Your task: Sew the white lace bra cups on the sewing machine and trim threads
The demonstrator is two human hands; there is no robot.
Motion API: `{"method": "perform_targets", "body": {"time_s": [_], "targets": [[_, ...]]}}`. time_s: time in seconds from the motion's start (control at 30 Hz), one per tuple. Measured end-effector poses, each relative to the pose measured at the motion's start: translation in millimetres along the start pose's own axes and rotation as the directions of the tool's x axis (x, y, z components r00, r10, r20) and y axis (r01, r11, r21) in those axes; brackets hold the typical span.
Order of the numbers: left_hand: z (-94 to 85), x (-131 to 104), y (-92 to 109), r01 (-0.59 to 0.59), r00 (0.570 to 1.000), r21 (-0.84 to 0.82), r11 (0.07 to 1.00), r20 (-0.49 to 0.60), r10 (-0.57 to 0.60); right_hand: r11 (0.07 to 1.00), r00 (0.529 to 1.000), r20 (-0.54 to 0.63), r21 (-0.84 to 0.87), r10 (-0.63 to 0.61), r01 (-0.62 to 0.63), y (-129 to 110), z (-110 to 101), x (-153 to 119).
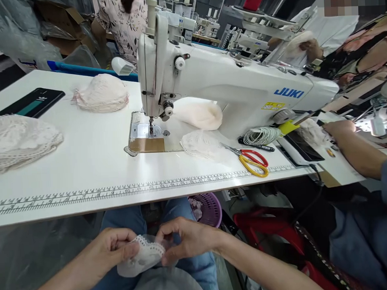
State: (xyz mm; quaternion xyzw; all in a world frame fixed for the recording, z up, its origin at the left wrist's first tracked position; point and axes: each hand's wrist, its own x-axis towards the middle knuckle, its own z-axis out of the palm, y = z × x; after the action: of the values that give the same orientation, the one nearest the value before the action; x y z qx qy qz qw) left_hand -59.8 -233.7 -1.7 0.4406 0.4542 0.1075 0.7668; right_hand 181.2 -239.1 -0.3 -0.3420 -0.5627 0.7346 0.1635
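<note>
Over my lap, below the table's front edge, I hold a white lace piece [143, 253] with a scalloped, eyelet border and sheer fabric. My left hand [116, 249] pinches its left side between thumb and fingers. On its right side, my right hand [180, 240] is closed on the sheer edge with thumb and fingertips. Above on the table stands a white sewing machine [235, 76]; its needle and presser foot [151, 127] have no fabric under them. A similar white lace piece [201, 144] lies flat to the right of the needle plate.
Scissors [253, 160] with red and yellow handles lie near the ruler-marked front edge [128, 191]. Stacked lace pieces [20, 140], a pale stack [101, 93] and a phone [36, 103] are left. A purple basket [211, 208] stands below. A co-worker's arm [358, 150] is at right.
</note>
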Motion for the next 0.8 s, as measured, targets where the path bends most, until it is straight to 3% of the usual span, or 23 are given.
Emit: {"method": "perform_targets", "body": {"time_s": [0.37,0.53,0.67,0.8], "targets": [[4.5,-2,6,0.025,1.000,-0.055,0.998,-0.009,-0.025,0.994,0.999,-0.019,0.097,-0.044,0.046,9,2,2],[4.3,-8,12,0.074,0.997,-0.105,0.992,-0.025,-0.077,0.975,0.999,-0.053,0.224,-0.001,0.013,11,0,2],[2.7,-12,15,0.173,0.982,-0.192,0.966,-0.038,-0.183,0.956,1.000,-0.011,0.293,0.026,-0.021,12,-4,3],[2.4,-11,19,0.197,0.975,-0.278,0.940,-0.047,-0.218,0.945,0.998,0.048,0.322,0.041,-0.054,12,-3,4]]}}
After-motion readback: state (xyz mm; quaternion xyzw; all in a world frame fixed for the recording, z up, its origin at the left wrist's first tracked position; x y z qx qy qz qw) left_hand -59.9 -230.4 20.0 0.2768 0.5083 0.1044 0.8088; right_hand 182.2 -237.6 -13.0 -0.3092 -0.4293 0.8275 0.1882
